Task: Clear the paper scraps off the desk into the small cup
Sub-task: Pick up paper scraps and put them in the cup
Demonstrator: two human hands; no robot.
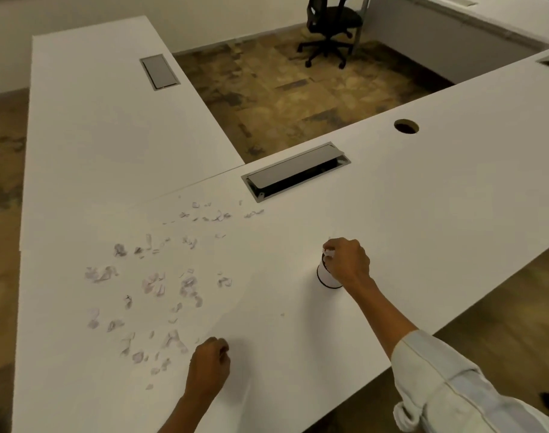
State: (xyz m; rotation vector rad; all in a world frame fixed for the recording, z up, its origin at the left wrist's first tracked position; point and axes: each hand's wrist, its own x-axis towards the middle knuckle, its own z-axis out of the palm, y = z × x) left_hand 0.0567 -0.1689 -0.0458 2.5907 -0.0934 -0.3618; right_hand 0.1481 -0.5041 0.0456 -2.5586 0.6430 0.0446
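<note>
Scraps (160,285) lie scattered at ten o'clock from the curled, seemingly empty left hand (209,365), the nearer one; right hand (348,260) pinches bits over the cup (326,276).

Pale blue-grey rolled-up sleeve (448,379) with seam lines on the right arm; left forearm (185,410) bare.

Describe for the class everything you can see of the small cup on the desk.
The small cup is a white cylinder with a thin dark band around its base and another near its rim. It looks like paper or plastic; which one cannot be told. It stands on the white desk, slightly tilted in this wide-angle view, to the right of the scattered paper scraps. The right hand covers its mouth from above, its fingers pinching a crumpled white scrap at the rim. Its inside is hidden.
</note>
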